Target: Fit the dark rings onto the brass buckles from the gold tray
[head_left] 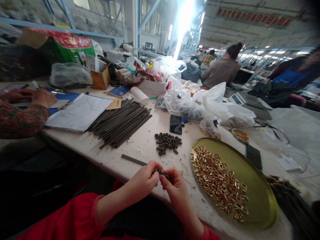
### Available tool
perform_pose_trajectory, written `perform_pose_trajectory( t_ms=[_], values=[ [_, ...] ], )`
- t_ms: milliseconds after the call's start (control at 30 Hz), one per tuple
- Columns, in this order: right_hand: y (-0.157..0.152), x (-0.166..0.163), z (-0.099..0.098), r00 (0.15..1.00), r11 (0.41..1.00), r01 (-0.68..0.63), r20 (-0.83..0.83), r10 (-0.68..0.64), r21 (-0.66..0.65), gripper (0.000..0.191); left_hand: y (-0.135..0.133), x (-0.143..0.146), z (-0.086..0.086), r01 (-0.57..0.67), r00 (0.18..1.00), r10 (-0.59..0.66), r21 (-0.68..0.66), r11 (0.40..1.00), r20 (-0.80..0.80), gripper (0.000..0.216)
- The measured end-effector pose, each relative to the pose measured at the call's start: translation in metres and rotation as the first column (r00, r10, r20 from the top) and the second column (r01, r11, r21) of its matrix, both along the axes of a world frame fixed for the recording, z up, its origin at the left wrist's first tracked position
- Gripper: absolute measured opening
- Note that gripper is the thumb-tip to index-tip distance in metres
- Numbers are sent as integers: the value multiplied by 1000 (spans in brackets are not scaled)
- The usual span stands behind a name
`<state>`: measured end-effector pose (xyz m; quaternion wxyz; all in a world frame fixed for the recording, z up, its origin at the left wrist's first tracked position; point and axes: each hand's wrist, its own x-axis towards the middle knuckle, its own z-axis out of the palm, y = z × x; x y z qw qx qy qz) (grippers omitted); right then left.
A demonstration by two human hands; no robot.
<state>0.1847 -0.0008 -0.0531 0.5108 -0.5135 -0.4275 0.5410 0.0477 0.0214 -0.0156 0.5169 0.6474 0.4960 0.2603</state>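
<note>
My left hand (146,176) and my right hand (175,185) meet over the front edge of the table, fingers pinched on a small dark strip (164,174). Its middle is partly hidden by the fingertips, so I cannot see what else is there. A longer dark strip (132,159) runs along the table and passes behind my left hand; whether it joins the held piece is unclear. Beyond my hands lies a small pile of dark loops (168,143). To the right, many gold-coloured rectangular buckles (220,180) are heaped in a round gold tray (262,196).
A bundle of dark strips (125,121) lies at left, near papers (78,111) and another person's hands (42,97). A phone (175,124) sits behind the loops. Plastic bags (195,103) crowd the back. More dark strips (295,203) lie right of the tray.
</note>
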Motion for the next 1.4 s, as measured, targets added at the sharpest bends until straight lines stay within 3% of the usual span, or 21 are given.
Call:
perform_pose_trajectory(
  t_ms=[133, 267, 367, 433, 533, 700, 833, 1000, 1100, 1300, 1400],
  values=[
    [-15, -5, 3, 991, 994, -24, 130, 10, 105, 22, -8, 0, 8, -9, 995, 9, 2, 1000, 102, 19],
    [-24, -4, 11, 990, 988, -16, 142, -7, 157, 30, -17, -2, 14, 67, 974, -61, -20, 998, 220, 20],
    [-26, -2, 16, 997, 994, 63, 30, -66, 87, 26, -26, -3, 17, 100, 976, -96, -15, 995, 194, 23],
    [-28, -2, 17, 995, 1000, -6, -96, 7, 17, 36, -32, -4, 18, 141, 966, -136, -8, 990, 219, 26],
    [-35, -2, 17, 975, 989, -142, -179, 131, -51, 34, -38, -5, 16, 180, 959, -172, -18, 983, 225, 31],
    [-47, -6, 11, 999, 999, -38, -32, 38, 21, 33, -37, -6, 10, 161, 980, -148, -87, 983, 133, 46],
    [-47, -7, 9, 998, 997, 42, 50, -45, 71, 29, -34, -5, 4, 80, 995, -74, -93, 992, 62, 43],
    [-42, -8, 8, 984, 998, -44, -173, 35, -49, 27, -30, -6, -4, -43, 998, 48, -108, 993, 46, 25],
    [-40, -9, 7, 958, 992, -71, -283, 40, -102, 27, -31, -6, -2, -12, 999, 16, -65, 998, 48, 28],
    [-32, -8, 8, 979, 990, 128, -152, -137, -63, 23, -32, -5, 0, 121, 989, -121, 0, 993, 81, 18],
    [-30, -8, 8, 980, 987, 146, -125, -153, -64, 21, -28, -4, -8, 71, 995, -69, -26, 997, 70, 15]
  ],
)
